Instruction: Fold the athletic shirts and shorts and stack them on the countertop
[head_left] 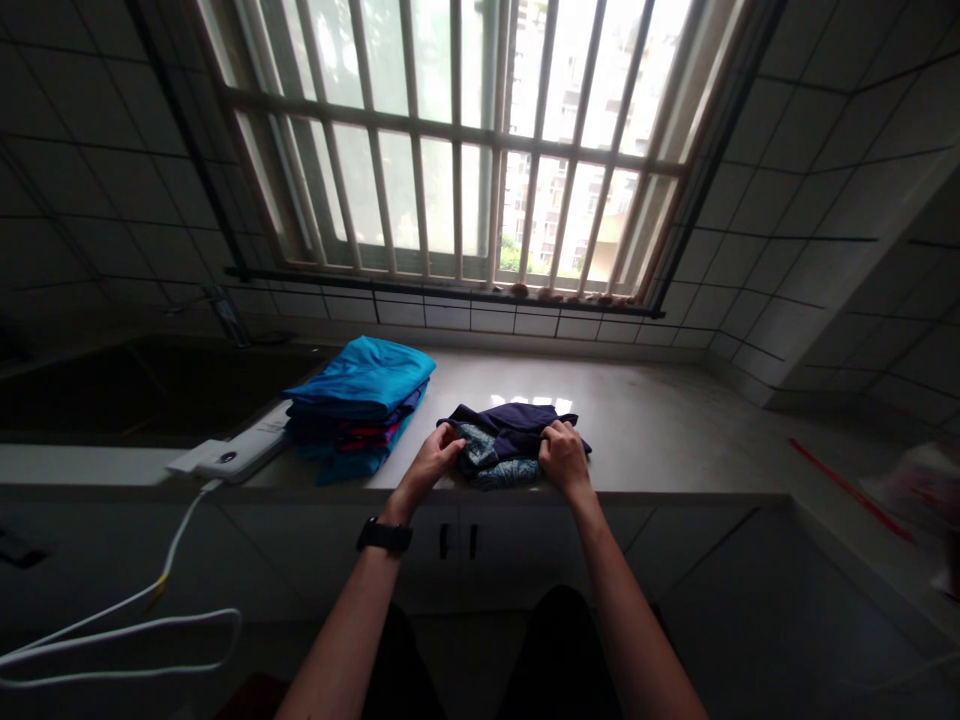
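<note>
A dark purple garment [525,428] with a teal patterned part lies bunched on the counter in front of me. My left hand [435,458] pinches its left edge, thumb and fingers closed on the cloth. At the opposite end my right hand [562,452] grips the right side, with the fingers curled over the fabric. Left of the garment stands a stack of folded clothes [367,380], bright blue on top with purple, pink and teal layers below. The exact kind of garment cannot be made out.
A white power device [238,452] with a white cable [177,545] sits by the dark sink [135,380] and faucet [226,315]. Along the right counter lie a red strip [847,488] and a blurred plastic bag [911,490]. The barred window [457,130] is behind the counter [637,420].
</note>
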